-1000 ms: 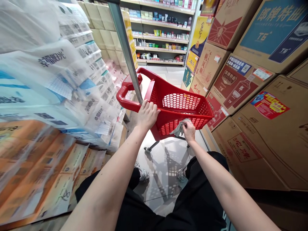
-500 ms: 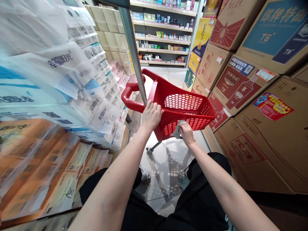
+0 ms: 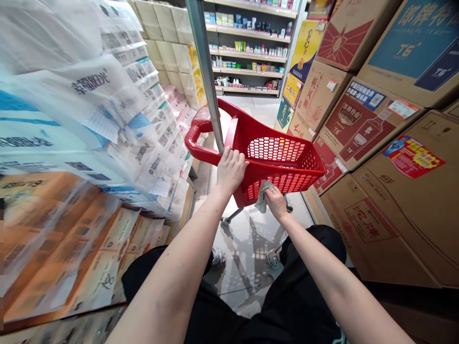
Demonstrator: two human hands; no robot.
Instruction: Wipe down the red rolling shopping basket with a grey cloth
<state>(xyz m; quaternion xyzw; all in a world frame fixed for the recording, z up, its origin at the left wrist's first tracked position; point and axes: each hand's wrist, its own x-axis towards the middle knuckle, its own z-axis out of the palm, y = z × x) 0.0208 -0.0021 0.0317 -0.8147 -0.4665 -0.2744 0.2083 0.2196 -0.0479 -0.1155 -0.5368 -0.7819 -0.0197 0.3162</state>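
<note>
In the middle of the head view stands a red plastic shopping cart (image 3: 247,165) with perforated sides and a grey metal pole (image 3: 209,71) at its handle end. My left hand (image 3: 231,167) is closed over the near top rim of the cart, just by the foot of the pole. A crumpled pale grey cloth (image 3: 263,197) is pinched in my right hand (image 3: 275,200), against the perforated near side below the rim. Part of the cloth hangs down beneath my fingers. The inside of my left grip is hidden.
Plastic-wrapped paper packs (image 3: 107,110) are stacked along the left, with orange packs (image 3: 53,229) lower down. Cardboard cartons (image 3: 387,191) rise on the right. Shelves (image 3: 251,62) of small bottles and boxes stand at the back. A tiled floor (image 3: 236,258) runs between.
My right hand and the cloth have shifted slightly toward the handle end along the cart's near side. My left hand stays on the rim. The whole view has moved a little.
</note>
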